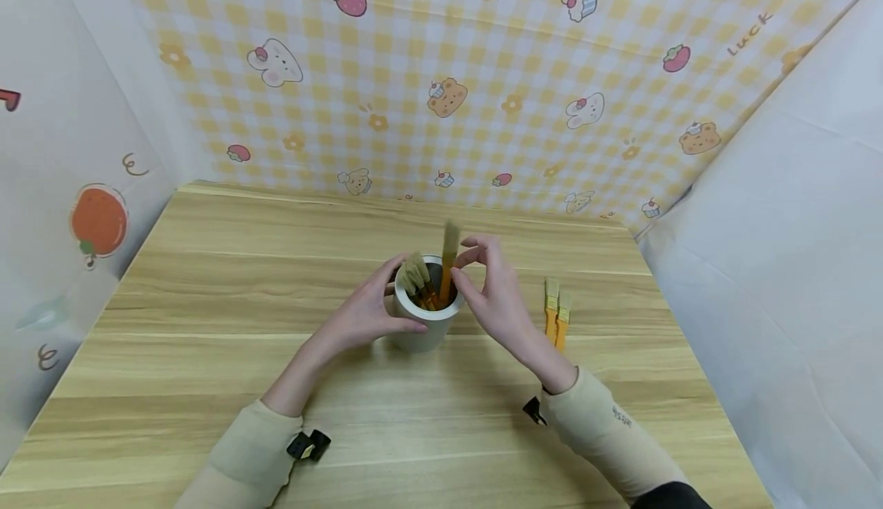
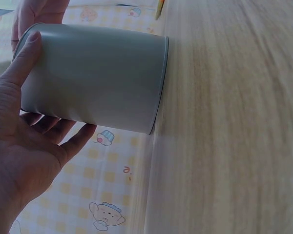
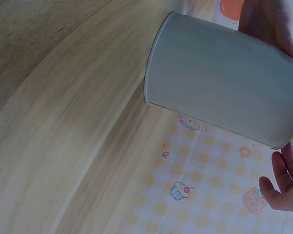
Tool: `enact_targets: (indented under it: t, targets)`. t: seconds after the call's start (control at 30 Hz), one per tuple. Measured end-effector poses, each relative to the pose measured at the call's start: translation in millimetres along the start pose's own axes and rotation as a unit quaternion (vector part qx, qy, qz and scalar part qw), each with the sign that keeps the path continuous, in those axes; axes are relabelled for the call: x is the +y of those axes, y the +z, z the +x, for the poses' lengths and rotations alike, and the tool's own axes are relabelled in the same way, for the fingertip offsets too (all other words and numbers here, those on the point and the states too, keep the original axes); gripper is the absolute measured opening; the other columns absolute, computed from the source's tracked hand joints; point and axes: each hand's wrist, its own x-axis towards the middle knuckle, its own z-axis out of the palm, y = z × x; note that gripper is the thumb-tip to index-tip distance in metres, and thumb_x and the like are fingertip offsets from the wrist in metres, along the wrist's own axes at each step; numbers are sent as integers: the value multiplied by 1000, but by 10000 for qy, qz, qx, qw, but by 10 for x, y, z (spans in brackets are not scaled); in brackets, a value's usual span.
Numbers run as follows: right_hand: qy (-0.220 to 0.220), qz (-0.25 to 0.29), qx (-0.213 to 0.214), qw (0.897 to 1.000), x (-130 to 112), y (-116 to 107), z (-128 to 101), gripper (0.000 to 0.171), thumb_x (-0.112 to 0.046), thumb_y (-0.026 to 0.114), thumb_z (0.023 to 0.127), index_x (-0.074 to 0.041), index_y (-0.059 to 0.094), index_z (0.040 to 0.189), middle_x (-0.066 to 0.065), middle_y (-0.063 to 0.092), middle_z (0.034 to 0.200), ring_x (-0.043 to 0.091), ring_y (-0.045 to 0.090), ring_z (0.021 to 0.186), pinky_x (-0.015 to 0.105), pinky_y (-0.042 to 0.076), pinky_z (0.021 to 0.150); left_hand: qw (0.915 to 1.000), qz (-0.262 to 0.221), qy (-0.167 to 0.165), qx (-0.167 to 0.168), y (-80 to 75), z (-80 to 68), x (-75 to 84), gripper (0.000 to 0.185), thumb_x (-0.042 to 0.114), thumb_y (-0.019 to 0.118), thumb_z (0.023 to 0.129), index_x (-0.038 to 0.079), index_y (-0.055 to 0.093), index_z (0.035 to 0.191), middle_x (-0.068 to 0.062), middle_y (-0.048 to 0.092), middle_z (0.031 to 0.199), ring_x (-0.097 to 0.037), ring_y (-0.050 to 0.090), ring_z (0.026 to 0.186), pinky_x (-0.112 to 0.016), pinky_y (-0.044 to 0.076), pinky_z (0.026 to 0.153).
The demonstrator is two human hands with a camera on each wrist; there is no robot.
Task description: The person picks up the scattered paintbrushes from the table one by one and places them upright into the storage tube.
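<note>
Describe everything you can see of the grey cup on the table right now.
The grey cup is a plain, smooth, straight-walled cylinder with a thin rim, matte, maybe metal. It stands upright, open top up, mid-table. The left hand grips its side. Several brushes stand inside, bristles up; the right hand pinches one brush at the rim.

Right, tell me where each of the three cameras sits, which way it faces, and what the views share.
Head: worn on the head, facing forward and down at the wooden table; shows both sleeves, the left hand gripping the grey cup, the right hand pinching a brush, and two brushes lying to the right.
Left wrist: beside the cup, looking along the palm; thumb and fingers wrap it.
Right wrist: opposite side, looking at the cup; fingers show.
Shared: all show the cup and table.
</note>
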Motion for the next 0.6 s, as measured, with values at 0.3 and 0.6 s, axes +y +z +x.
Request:
enact_targets:
  t: [0.3, 0.6]
  targets:
    - [236, 166, 175, 9994, 52, -109, -4, 38, -7, 62, 102, -1, 45, 136, 13, 67, 109, 30, 68, 109, 52, 55, 105, 10000, -11, -20, 1, 5, 4, -2, 111, 36, 95, 71, 29, 29, 160, -9, 43, 160, -46, 51, 140, -70, 38, 116]
    - [516, 203, 263, 9981, 184, -311, -49, 44, -7, 62, 102, -4, 43, 142, 16, 64, 116, 27, 68, 105, 47, 60, 94, 9999, 32, -100, -8, 8, 10, -17, 113, 35, 95, 71, 29, 27, 161, -9, 40, 163, -46, 51, 140, -71, 37, 117]
